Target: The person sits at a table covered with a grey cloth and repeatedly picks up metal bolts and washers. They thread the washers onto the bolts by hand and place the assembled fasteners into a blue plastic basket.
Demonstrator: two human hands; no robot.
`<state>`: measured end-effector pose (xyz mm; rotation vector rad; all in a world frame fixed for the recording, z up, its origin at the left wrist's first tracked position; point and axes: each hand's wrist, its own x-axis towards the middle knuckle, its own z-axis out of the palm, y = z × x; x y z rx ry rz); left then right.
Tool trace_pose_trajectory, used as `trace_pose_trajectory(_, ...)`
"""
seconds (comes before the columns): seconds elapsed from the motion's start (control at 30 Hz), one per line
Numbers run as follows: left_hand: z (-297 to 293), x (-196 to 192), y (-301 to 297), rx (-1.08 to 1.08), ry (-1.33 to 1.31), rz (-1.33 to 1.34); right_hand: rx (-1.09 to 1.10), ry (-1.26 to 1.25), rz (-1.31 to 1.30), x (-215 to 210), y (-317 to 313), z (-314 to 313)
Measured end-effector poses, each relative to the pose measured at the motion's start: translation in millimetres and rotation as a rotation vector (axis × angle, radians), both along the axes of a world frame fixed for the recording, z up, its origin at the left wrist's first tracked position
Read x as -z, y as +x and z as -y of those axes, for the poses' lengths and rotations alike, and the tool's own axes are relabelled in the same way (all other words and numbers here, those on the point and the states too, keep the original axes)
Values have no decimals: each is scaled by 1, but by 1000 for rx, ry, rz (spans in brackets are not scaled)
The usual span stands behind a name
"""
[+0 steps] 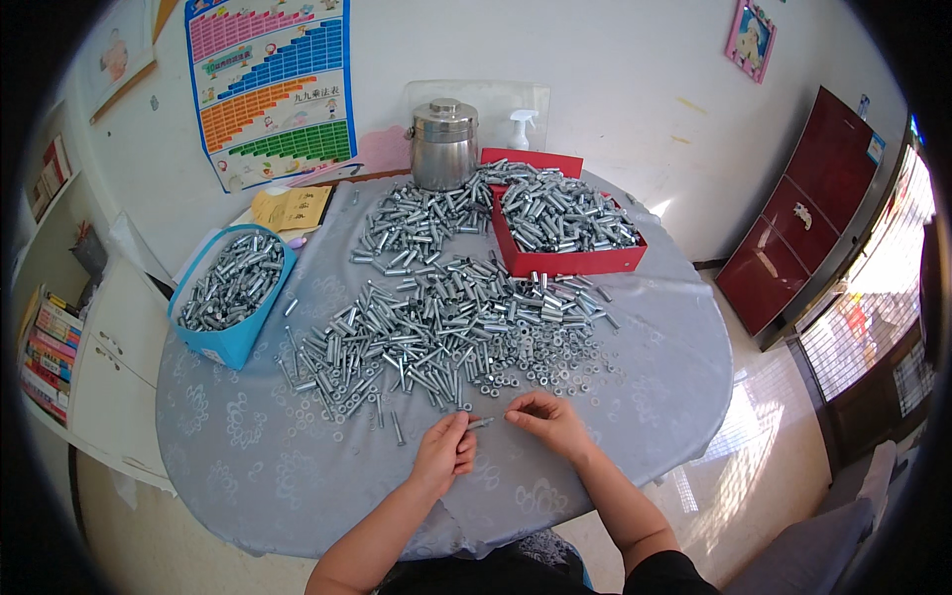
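Between the thumb and fingers of my left hand (442, 451) is a metal bolt (481, 423), its end pointing right. Close to that end, my right hand (551, 421) has thumb and forefinger pinched together; whatever is in them is too small to make out. Just beyond both hands spreads a big loose pile of bolts and metal sleeves (436, 317). Nuts and washers (555, 362) lie scattered along its near right side. One single bolt (398, 428) rests apart on the cloth, left of my left hand.
A blue basket (236, 352) full of bolts stands at the left, a red box (575, 262) heaped with metal parts at the far right. Behind are a steel canister (444, 149), a white spray bottle (521, 129) and a yellow paper (293, 208). A grey cloth (635, 416) covers the round-edged table.
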<state>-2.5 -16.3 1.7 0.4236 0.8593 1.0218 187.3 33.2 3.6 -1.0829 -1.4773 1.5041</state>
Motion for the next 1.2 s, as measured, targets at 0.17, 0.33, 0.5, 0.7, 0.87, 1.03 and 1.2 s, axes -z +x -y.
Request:
trace_pose_trajectory(0.17, 1, -1, 3, 56, -9, -30, -57, -76, -51, -3, -4, 3)
trace_pose_trajectory(0.33, 1, 0, 4, 62, -16, -21, -57, 42, 43, 0, -6, 5)
trace_pose_trajectory(0.5, 1, -2, 4, 52, -29, -23, -77, 379, 202, -13, -11, 10)
trace_pose_trajectory(0.7, 2, 1, 1, 7, -31, 15, 321, 601, 611, -12, 7, -6)
trace_pose_trajectory(0.87, 0, 2, 0, -3, -11, 42, 459, 530, 973, -7, 33, -13)
trace_pose_trajectory(1.03, 1, 1, -1, -31, -18, 56, 398, 451, 936, -11, 32, -10)
trace_pose_trajectory(1.2, -1, 4, -3, -44, -13, 72, 299, 414, 907, -12, 37, -9)
